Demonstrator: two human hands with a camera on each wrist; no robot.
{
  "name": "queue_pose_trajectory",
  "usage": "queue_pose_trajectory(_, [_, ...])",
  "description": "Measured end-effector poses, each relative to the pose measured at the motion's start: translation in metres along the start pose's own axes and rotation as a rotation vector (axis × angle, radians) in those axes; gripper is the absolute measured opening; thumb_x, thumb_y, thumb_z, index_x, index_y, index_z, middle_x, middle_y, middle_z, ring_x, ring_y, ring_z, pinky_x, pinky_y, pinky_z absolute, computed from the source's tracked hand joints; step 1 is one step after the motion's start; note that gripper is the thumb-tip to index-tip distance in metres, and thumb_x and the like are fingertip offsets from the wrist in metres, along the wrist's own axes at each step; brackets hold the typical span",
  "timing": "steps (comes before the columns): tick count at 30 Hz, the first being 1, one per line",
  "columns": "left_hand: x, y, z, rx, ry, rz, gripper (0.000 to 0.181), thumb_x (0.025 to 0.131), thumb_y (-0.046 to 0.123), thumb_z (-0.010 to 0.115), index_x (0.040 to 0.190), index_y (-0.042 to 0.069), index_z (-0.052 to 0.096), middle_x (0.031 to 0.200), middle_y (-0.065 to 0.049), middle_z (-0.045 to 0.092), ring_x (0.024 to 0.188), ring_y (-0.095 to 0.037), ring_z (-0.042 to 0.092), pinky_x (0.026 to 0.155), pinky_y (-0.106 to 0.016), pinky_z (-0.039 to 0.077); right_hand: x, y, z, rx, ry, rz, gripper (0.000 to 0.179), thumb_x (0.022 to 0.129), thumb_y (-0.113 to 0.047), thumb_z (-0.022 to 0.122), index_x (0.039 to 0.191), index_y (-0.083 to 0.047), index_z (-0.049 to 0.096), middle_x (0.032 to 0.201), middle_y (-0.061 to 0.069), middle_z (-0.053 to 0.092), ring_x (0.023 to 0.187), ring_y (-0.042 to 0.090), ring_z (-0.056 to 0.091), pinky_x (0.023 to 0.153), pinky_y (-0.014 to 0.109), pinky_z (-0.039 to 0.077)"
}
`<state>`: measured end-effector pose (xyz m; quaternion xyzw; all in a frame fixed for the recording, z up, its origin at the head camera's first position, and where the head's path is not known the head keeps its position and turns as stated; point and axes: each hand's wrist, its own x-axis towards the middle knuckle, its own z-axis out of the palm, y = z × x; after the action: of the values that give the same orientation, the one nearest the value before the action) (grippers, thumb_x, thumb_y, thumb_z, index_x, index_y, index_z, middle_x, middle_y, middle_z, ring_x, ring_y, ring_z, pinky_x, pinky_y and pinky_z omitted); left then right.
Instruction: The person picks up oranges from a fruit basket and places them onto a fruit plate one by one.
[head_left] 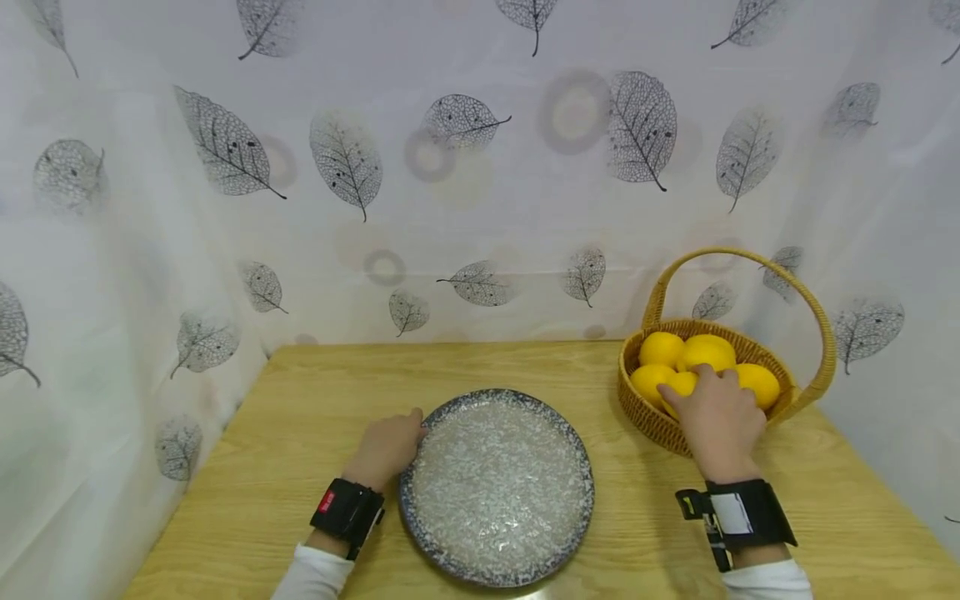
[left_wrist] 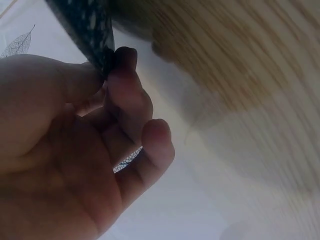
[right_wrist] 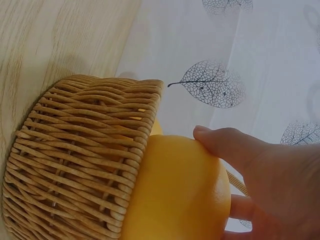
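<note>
My left hand point(head_left: 386, 447) pinches a round, speckled plate point(head_left: 498, 487); my right hand point(head_left: 722, 418) grips a smooth yellow fruit point(right_wrist: 175, 185) in a woven basket point(right_wrist: 75, 160).

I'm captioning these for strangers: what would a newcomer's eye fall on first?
Probably the bright yellow fruits in the wicker basket at the right of the wooden table, where the right hand grips one. Next, the large speckled plate near the middle, its left edge pinched by the left hand. Behind, dark leaf prints stand out on pale curtain.
</note>
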<state>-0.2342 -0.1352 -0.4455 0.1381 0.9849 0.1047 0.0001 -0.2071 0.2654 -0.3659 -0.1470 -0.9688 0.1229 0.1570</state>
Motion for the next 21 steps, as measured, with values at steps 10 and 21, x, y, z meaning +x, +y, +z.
queue_pose_trajectory(10, [-0.001, 0.01, -0.001, -0.047, -0.041, 0.013, 0.019, 0.097, 0.024, 0.053, 0.094, 0.007, 0.061, 0.078, -0.013, 0.072, 0.068, -0.025, 0.066, 0.056, -0.04, 0.054, -0.001, -0.003, -0.002, 0.003, -0.027, 0.012, 0.073, 0.085, -0.049, 0.065, 0.126, 0.01, 0.056, 0.109, 0.043, 0.053, 0.081, 0.059, 0.054, 0.05, 0.063, 0.048])
queue_pose_trajectory(21, [-0.002, 0.014, -0.003, -0.078, -0.055, 0.036, 0.019, 0.096, 0.024, 0.056, 0.086, 0.008, 0.057, 0.068, -0.008, 0.064, 0.059, -0.018, 0.055, 0.05, -0.035, 0.047, -0.001, -0.003, -0.002, -0.002, -0.029, 0.007, 0.073, 0.085, -0.05, 0.064, 0.123, 0.01, 0.056, 0.106, 0.042, 0.053, 0.082, 0.06, 0.054, 0.05, 0.063, 0.047])
